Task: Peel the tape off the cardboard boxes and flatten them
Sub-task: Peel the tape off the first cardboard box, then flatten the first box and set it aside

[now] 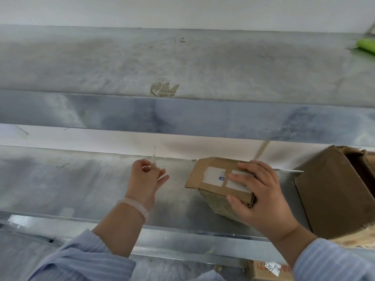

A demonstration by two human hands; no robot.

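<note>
While the small box (211, 179) sits on the metal table (81, 189), the right hand (261, 191) clasps it, fingers spread over its top, thumb on the near side. Well to its left, the left hand (146, 175) pinches a thin tape strip (153, 159).

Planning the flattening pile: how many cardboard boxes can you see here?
3: a small labelled box under the right hand, a larger box at the far right, and a third box, partly visible, below the table. Others may be hidden.
</note>
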